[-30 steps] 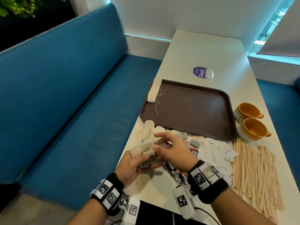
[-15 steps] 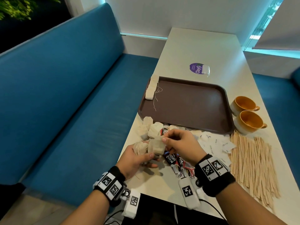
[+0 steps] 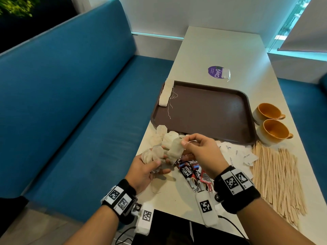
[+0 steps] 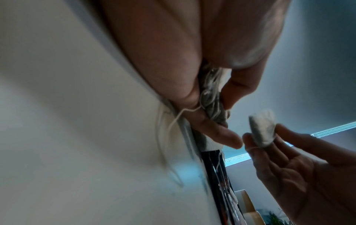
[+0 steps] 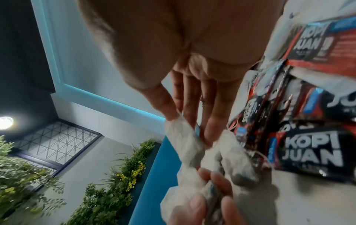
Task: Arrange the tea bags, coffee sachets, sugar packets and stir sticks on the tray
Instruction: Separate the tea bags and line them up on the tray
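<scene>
Head view: left hand point(image 3: 145, 169) clutches a bunch of tea bags point(image 3: 154, 154); right hand point(image 3: 201, 152) pinches one tea bag point(image 3: 175, 151), likely untangling strings. Tray point(image 3: 244, 138) beyond. Left wrist: strings trail from the fist. Right wrist: coffee sachets point(image 5: 308, 153) just beside.

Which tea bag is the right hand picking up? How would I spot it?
Find the brown tray; just in front of it lies a loose pile of tea bags. The one you want hangs above the table, pinched at its top by the right hand.
</scene>
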